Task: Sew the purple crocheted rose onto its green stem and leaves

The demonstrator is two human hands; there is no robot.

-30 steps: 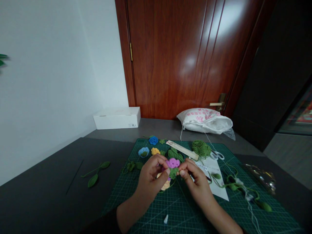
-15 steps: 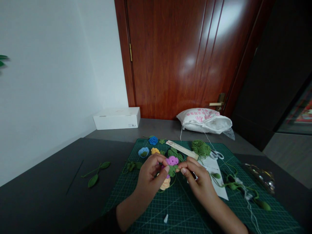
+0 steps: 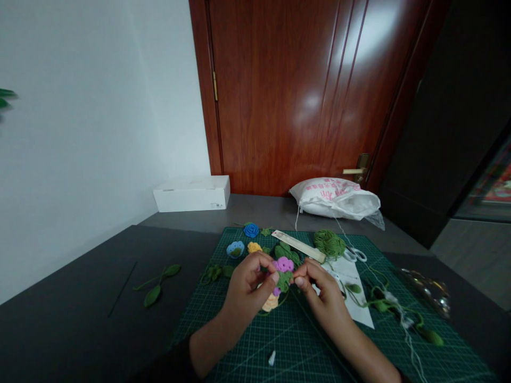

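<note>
Between left hand (image 3: 249,284) and right hand (image 3: 321,287), over the cutting mat (image 3: 239,354): purple flower (image 3: 285,264) and green crocheted piece (image 3: 285,280)

Green lies on the wearer's side of purple; no single long axis is evident. Left thumb and fingers pinch the pair's left edge, overlapping it, hence nearer. Right fingertips meet at the opposite edge; whether they grip it cannot be told.

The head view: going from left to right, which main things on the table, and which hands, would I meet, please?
Thin dark stick → white box → left hand → purple flower → right hand → scissors → shiny item.
</note>
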